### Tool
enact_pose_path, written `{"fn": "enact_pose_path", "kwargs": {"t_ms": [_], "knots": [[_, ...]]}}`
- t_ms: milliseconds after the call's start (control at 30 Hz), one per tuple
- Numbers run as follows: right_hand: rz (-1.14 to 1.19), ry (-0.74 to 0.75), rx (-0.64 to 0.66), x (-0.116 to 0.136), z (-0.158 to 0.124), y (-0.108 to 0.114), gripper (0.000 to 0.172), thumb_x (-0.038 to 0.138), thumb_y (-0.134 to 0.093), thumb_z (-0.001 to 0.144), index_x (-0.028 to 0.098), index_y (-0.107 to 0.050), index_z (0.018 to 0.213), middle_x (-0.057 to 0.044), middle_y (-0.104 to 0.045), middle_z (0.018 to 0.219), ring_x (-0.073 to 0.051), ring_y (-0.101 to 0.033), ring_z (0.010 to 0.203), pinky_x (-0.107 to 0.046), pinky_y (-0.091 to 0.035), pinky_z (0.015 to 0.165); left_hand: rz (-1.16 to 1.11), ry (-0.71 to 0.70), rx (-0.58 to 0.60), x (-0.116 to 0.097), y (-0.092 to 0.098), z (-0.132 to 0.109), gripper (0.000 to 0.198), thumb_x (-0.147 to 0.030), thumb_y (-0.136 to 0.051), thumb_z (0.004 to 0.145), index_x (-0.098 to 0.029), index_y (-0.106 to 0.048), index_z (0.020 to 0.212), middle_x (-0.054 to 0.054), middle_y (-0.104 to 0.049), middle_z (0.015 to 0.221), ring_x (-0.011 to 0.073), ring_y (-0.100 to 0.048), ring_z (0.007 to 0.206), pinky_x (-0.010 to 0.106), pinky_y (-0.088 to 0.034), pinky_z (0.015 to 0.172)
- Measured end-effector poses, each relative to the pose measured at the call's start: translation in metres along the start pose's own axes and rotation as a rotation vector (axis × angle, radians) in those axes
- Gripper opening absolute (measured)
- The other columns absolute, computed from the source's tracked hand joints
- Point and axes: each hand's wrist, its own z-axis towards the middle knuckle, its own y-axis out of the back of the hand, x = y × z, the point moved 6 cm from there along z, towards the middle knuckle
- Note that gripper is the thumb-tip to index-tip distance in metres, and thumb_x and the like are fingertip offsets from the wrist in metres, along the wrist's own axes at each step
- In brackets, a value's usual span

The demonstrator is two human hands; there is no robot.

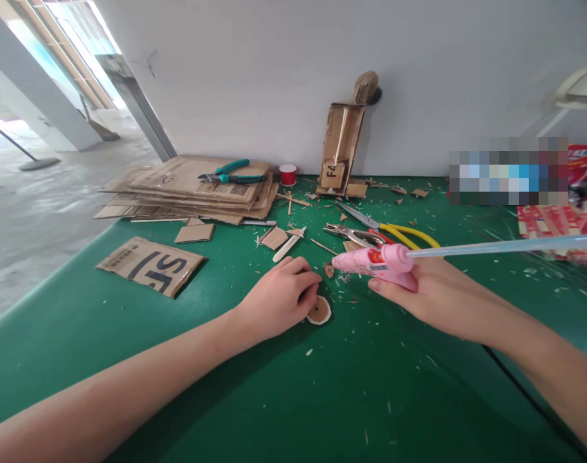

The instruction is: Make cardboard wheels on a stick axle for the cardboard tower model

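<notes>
My right hand (423, 296) is wrapped round a pink hot glue gun (370, 258), with a long clear glue stick (505, 245) running out of its back to the right. The gun's nozzle points left, close to a small brown piece (328, 270) on the green table. My left hand (286, 296) rests on the table with its fingers curled and pinching the edge of a small cardboard disc (319, 311). That disc has a pale rim and a dark hole in its middle. My left fingertips are partly hidden.
Stacked cardboard (177, 186) with teal-handled cutters (233, 173) lies at the back left. A cardboard model (341, 148) leans on the wall beside a red spool (288, 175). Yellow-handled scissors (394, 228), a metal hole punch (351, 233), a printed cardboard piece (151, 265) and scraps surround my hands.
</notes>
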Motion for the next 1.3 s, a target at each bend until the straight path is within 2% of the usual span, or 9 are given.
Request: {"fn": "enact_pose_path", "kwargs": {"t_ms": [233,433,600,700,833,900,1000,1133,1300], "knots": [[-0.105,-0.081,-0.065,-0.005,0.000,0.004,0.039,0.046,-0.046,0.087,0.034,-0.060,0.121,0.002,-0.068,0.112,-0.024,-0.063,0.100,-0.037,-0.051,0.085,-0.016,0.033,-0.022,0.000,0.003,0.001,0.018,-0.018,-0.043,0.089,-0.017,-0.060,0.089,0.006,-0.057,0.089,0.0173,-0.055,0.083,0.034,-0.050,0.078],[-0.172,-0.134,-0.082,-0.026,0.003,-0.002,0.039,0.057,-0.042,0.086,0.028,-0.067,0.094,0.000,-0.070,0.082,-0.021,-0.064,0.072,-0.033,-0.052,0.062,-0.028,0.121,-0.037,0.005,0.002,0.000,0.002,-0.019,-0.047,0.085,-0.019,-0.049,0.085,0.003,-0.056,0.085,0.0159,-0.055,0.076,0.031,-0.047,0.066],[-0.125,-0.193,-0.062,-0.026,0.002,-0.005,0.048,0.059,-0.040,0.086,0.023,-0.056,0.060,-0.001,-0.059,0.054,-0.017,-0.057,0.052,-0.031,-0.046,0.051,-0.112,0.248,-0.091,0.016,0.002,0.000,0.022,-0.023,-0.055,0.079,-0.020,-0.044,0.099,-0.002,-0.054,0.074,0.0132,-0.052,0.061,0.028,-0.042,0.056],[-0.098,-0.236,-0.043,-0.023,0.000,-0.004,0.048,0.060,-0.040,0.086,0.023,-0.057,0.061,0.000,-0.052,0.046,-0.017,-0.053,0.047,-0.033,-0.044,0.049,-0.202,0.282,-0.109,0.019,0.003,0.004,0.033,-0.021,-0.058,0.076,-0.020,-0.041,0.105,-0.001,-0.056,0.079,0.0101,-0.050,0.056,0.026,-0.042,0.055],[-0.099,-0.217,-0.039,-0.020,-0.005,0.001,0.042,0.055,-0.041,0.086,0.025,-0.069,0.092,-0.002,-0.065,0.064,-0.022,-0.061,0.060,-0.037,-0.050,0.058,-0.227,0.275,-0.102,0.019,0.004,0.007,0.036,-0.018,-0.058,0.075,-0.020,-0.041,0.107,0.004,-0.060,0.097,0.0082,-0.051,0.057,0.026,-0.043,0.057],[-0.092,-0.156,-0.034,-0.020,-0.006,0.002,0.041,0.053,-0.043,0.086,0.029,-0.067,0.109,-0.002,-0.071,0.084,-0.025,-0.065,0.076,-0.038,-0.052,0.069,-0.228,0.265,-0.083,0.018,0.003,0.007,0.037,-0.019,-0.057,0.076,-0.020,-0.040,0.109,0.006,-0.061,0.107,0.0084,-0.052,0.057,0.027,-0.044,0.057],[-0.055,-0.043,-0.002,-0.020,-0.004,-0.001,0.043,0.049,-0.047,0.086,0.036,-0.056,0.126,0.002,-0.068,0.110,-0.025,-0.063,0.098,-0.038,-0.050,0.085,-0.226,0.248,-0.051,0.017,0.001,0.007,0.040,-0.019,-0.055,0.078,-0.021,-0.038,0.115,0.007,-0.062,0.115,0.0110,-0.056,0.061,0.029,-0.046,0.060],[-0.063,0.017,0.022,-0.024,0.001,-0.006,0.045,0.047,-0.047,0.088,0.039,-0.051,0.132,0.003,-0.065,0.119,-0.024,-0.062,0.104,-0.038,-0.048,0.091,-0.223,0.237,-0.041,0.016,0.001,0.008,0.042,-0.019,-0.053,0.080,-0.021,-0.037,0.119,0.005,-0.064,0.116,0.0153,-0.062,0.074,0.031,-0.048,0.066],[-0.063,0.024,0.021,-0.026,0.002,-0.009,0.042,0.046,-0.048,0.088,0.038,-0.053,0.129,0.004,-0.063,0.122,-0.026,-0.059,0.109,-0.039,-0.048,0.094,-0.220,0.236,-0.034,0.017,0.000,0.007,0.044,-0.019,-0.053,0.080,-0.022,-0.037,0.121,0.005,-0.064,0.117,0.0160,-0.064,0.077,0.032,-0.049,0.067]]}}
